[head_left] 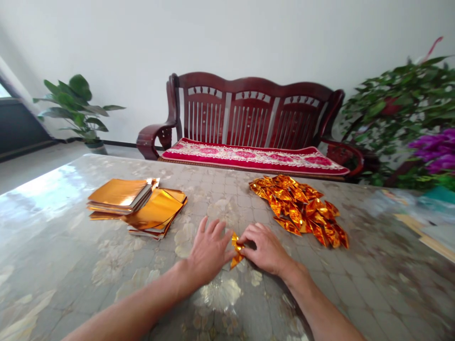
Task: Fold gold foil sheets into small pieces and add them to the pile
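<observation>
A small folded piece of gold foil paper (236, 259) is between my two hands, just above or on the table. My right hand (266, 248) pinches it from the right with thumb and forefinger. My left hand (209, 248) is at its left side, fingers stretched and spread, with thumb and forefinger close to or touching its edge. To the left lie stacks of flat gold foil paper sheets (156, 208), some askew. To the right sits a heap of folded gold foil pieces (293, 199), pointed and shiny.
The table (106, 293) has a patterned, glossy cover. Plastic bags (394, 201) and flat papers lie at its right edge. Behind it stands a dark wooden bench (249, 113) with a red cushion (245, 155). Potted plants (76, 104) flank the bench, with purple flowers (437, 149) at right.
</observation>
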### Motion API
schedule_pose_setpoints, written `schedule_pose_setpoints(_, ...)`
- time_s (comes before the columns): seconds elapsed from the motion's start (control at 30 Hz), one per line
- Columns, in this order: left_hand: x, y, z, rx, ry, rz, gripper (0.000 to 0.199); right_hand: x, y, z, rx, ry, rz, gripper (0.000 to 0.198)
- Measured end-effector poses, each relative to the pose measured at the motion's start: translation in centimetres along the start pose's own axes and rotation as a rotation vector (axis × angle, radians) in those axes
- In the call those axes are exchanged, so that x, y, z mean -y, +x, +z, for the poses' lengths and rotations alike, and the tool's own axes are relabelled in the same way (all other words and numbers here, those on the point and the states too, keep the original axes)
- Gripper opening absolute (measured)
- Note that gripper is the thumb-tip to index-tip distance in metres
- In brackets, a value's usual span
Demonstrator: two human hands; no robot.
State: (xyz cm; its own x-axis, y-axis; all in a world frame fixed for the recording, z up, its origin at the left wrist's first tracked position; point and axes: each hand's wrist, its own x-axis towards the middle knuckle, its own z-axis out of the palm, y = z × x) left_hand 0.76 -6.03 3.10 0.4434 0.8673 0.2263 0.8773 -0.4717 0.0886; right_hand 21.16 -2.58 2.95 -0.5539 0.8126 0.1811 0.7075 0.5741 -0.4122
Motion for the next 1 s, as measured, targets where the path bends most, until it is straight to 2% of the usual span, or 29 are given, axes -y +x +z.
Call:
schedule_pose_setpoints(0.07, -1.4, -0.9, 0.2, -0.006, -0.02, -0.008, 0.046, 0.0, 0.0, 0.0, -0.003, -0.005, 0.001, 0.009)
schedule_pose_setpoints(0.2, -2.8, -1.9, 0.5, 0.05, -0.05, 0.004, 0.028, 0.3, -0.1, 0.1, -0.019, -0.023, -0.042, 0.012)
schedule_pose_setpoints(0.37, -0.4, -1.2, 0.2, -0.013, -0.043, 0.082, 0.023, 1.1, -0.3, 0.0, -0.083, -0.116, -0.12, 0.015)
schedule_pose_setpoints(0.5, 1.7, -0.2, 0.4, 0.0, -0.192, -0.038, 0.019, 1.2, -0.2, 0.0, -0.052, -0.168, -0.124, 0.016)
schedule_pose_setpoints(0.6, 2.0, 0.4, 1.1, 0.005, -0.304, -0.107, 0.021, 0.7, -0.1, 0.2, -0.048, -0.18, -0.116, 0.017)
schedule_pose_setpoints(0.83, 1.4, 1.3, 0.9, 0.017, -0.226, -0.266, 0.037, -0.1, 0.6, 0.5, -0.031, 0.004, -0.02, 0.012)
schedule_pose_setpoints(0.87, 1.5, 1.4, 0.7, 0.032, -0.217, -0.286, 0.037, -0.2, 0.8, 0.5, -0.045, 0.017, -0.006, 0.017)
schedule_pose_setpoints(1.0, 1.9, 2.1, 0.2, 0.125, -0.209, -0.309, 0.03, -0.8, 1.5, 0.3, -0.078, 0.037, 0.005, 0.059)
